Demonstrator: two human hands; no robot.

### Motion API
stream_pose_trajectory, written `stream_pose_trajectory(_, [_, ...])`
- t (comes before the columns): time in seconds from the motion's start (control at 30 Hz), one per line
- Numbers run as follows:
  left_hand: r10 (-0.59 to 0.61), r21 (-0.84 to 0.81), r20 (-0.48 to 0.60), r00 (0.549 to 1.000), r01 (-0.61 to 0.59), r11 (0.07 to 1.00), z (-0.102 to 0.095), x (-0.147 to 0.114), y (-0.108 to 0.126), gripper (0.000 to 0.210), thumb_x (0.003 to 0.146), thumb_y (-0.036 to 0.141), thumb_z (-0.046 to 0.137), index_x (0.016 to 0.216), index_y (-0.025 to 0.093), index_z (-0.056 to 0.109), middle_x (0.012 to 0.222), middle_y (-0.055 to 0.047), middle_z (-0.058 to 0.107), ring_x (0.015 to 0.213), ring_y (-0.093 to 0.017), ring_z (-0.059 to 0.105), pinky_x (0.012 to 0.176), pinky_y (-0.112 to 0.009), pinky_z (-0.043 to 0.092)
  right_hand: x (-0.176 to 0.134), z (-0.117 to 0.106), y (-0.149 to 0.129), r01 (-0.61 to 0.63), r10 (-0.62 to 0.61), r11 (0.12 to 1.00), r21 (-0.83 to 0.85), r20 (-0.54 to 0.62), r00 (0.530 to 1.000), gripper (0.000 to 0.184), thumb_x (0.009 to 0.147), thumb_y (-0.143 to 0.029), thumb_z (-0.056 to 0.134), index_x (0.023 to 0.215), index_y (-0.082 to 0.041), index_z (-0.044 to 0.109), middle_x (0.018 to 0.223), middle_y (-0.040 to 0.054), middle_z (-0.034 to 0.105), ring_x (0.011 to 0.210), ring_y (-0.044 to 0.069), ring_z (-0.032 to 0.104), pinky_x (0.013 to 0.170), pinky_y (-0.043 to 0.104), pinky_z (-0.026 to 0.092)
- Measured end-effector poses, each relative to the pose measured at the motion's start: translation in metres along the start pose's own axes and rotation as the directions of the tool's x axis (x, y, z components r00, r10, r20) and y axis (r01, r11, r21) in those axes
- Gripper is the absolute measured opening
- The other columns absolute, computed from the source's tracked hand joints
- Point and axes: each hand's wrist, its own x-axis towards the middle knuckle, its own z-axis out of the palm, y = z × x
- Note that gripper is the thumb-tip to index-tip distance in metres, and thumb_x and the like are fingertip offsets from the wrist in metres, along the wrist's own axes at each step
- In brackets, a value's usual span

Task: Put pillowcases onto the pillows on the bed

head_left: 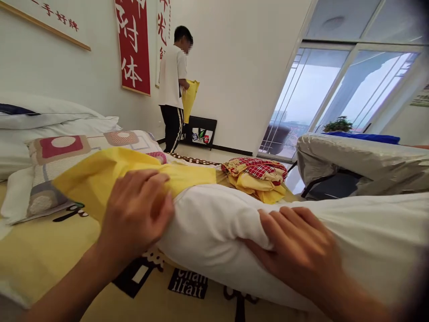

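Note:
A plump white pillow (214, 223) lies across the bed in front of me, one end inside a yellow pillowcase (110, 170). My left hand (136, 210) is closed on the pillowcase near its opening, where yellow cloth meets white; the fingertips are partly hidden. My right hand (298, 246) pinches a fold of the white pillow, thumb below and fingers on top. The pillowcase's far end spreads flat and loose to the left.
A patterned cushion (90, 156) and white bedding (50, 107) lie at the left. Folded red and yellow cloths (256, 176) sit beyond the pillow. Another person (172, 85) stands by the wall holding yellow cloth (190, 100). A plastic-wrapped mattress (362, 156) is at the right.

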Motion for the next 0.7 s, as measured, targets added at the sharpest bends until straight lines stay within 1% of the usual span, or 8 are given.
stream_pose_trajectory(0.1, [-0.019, 0.135, 0.208, 0.978, -0.01, 0.991, 0.01, 0.027, 0.002, 0.029, 0.089, 0.036, 0.047, 0.098, 0.013, 0.062, 0.097, -0.013, 0.062, 0.091, -0.03, 0.056, 0.08, -0.047, 0.049, 0.002, 0.003, 0.008, -0.013, 0.013, 0.999, 0.033, -0.005, 1.0, 0.028, 0.09, -0.041, 0.055, 0.086, -0.014, 0.06, 0.062, 0.003, 0.056, 0.064, 0.019, 0.05, 0.066, 0.034, 0.037])
stream_pose_trajectory(0.2, [0.0, 0.187, 0.336, 0.942, -0.067, 0.98, 0.013, 0.04, 0.004, 0.036, 0.088, 0.046, 0.046, 0.092, 0.015, 0.064, 0.097, -0.012, 0.062, 0.091, -0.03, 0.055, 0.078, -0.047, 0.049, 0.003, 0.007, 0.025, -0.007, 0.007, 1.0, 0.02, -0.014, 1.0, 0.038, 0.09, -0.046, 0.055, 0.1, -0.01, 0.062, 0.068, 0.0045, 0.058, 0.068, 0.02, 0.052, 0.069, 0.035, 0.038])
stream_pose_trajectory(0.27, [0.013, 0.229, 0.41, 0.912, -0.116, 0.967, 0.011, 0.048, 0.012, 0.027, 0.087, 0.037, 0.049, 0.086, 0.016, 0.065, 0.096, -0.011, 0.062, 0.091, -0.03, 0.056, 0.075, -0.045, 0.05, 0.005, 0.012, 0.035, 0.015, -0.015, 1.0, 0.007, -0.006, 1.0, 0.047, 0.09, -0.048, 0.055, 0.117, -0.01, 0.058, 0.073, 0.0051, 0.06, 0.072, 0.021, 0.053, 0.072, 0.035, 0.038])
stream_pose_trajectory(0.33, [0.017, 0.275, 0.496, 0.868, -0.176, 0.945, 0.012, 0.057, 0.022, 0.017, 0.084, 0.023, 0.05, 0.081, 0.015, 0.065, 0.095, -0.011, 0.061, 0.091, -0.031, 0.056, 0.073, -0.043, 0.05, 0.009, 0.018, 0.043, 0.051, -0.051, 0.999, -0.002, 0.005, 0.999, 0.052, 0.09, -0.048, 0.054, 0.129, -0.013, 0.053, 0.077, 0.0051, 0.061, 0.077, 0.022, 0.053, 0.074, 0.035, 0.037])
stream_pose_trajectory(0.43, [-0.014, 0.323, 0.615, 0.788, -0.236, 0.917, 0.023, 0.071, 0.032, 0.021, 0.08, 0.006, 0.045, 0.083, 0.012, 0.065, 0.093, -0.014, 0.062, 0.089, -0.031, 0.058, 0.07, -0.04, 0.049, 0.016, 0.029, 0.054, 0.084, -0.084, 0.996, 0.005, 0.006, 0.996, 0.051, 0.091, -0.049, 0.052, 0.13, -0.016, 0.054, 0.083, 0.0065, 0.062, 0.08, 0.022, 0.052, 0.079, 0.035, 0.037])
stream_pose_trajectory(0.5, [-0.069, 0.349, 0.631, 0.773, -0.202, 0.915, 0.038, 0.079, 0.03, 0.027, 0.08, 0.001, 0.041, 0.088, 0.01, 0.064, 0.092, -0.015, 0.062, 0.087, -0.03, 0.059, 0.065, -0.037, 0.048, 0.019, 0.038, 0.06, 0.112, -0.112, 0.993, 0.04, -0.005, 0.994, 0.046, 0.093, -0.047, 0.05, 0.125, -0.015, 0.058, 0.085, 0.0075, 0.062, 0.08, 0.021, 0.052, 0.078, 0.034, 0.037])
stream_pose_trajectory(0.6, [-0.152, 0.328, 0.556, 0.817, -0.048, 0.943, 0.069, 0.088, 0.021, 0.029, 0.084, 0.001, 0.037, 0.096, 0.008, 0.062, 0.094, -0.014, 0.062, 0.086, -0.027, 0.06, 0.064, -0.034, 0.047, 0.022, 0.053, 0.067, 0.154, -0.157, 0.977, 0.146, 0.009, 0.988, 0.034, 0.097, -0.038, 0.045, 0.114, -0.015, 0.064, 0.084, 0.0069, 0.062, 0.075, 0.019, 0.051, 0.071, 0.031, 0.036])
stream_pose_trajectory(0.7, [-0.198, 0.173, 0.457, 0.867, 0.132, 0.976, 0.098, 0.094, 0.024, 0.024, 0.093, 0.013, 0.037, 0.095, 0.012, 0.061, 0.093, -0.01, 0.063, 0.085, -0.022, 0.06, 0.07, -0.032, 0.047, 0.025, 0.068, 0.072, 0.109, -0.127, 0.969, 0.223, 0.068, 0.99, 0.029, 0.097, -0.031, 0.043, 0.111, -0.018, 0.065, 0.085, 0.0063, 0.062, 0.074, 0.018, 0.051, 0.07, 0.03, 0.037])
